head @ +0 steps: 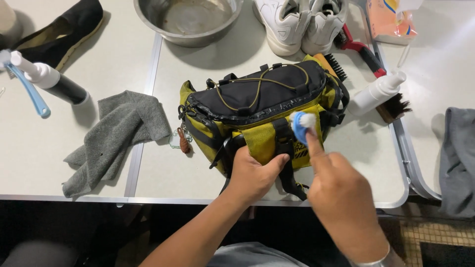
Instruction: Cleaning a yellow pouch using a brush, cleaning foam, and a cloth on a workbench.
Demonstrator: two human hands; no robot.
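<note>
On table [163,178], yellow-black bag [262,104] lies lengthwise left-right, top away.

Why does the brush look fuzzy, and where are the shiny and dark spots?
Head view: the small blue brush in the right hand is smeared by motion blur, while the yellow and black bag under the left hand stays sharp; glare glints off the metal bowl; soft shadows fall beside the grey cloth; the space below the table edge is very dark.

Yellow-and-black bag [257,106], blue brush [299,126], grey cloth [116,136].
</note>
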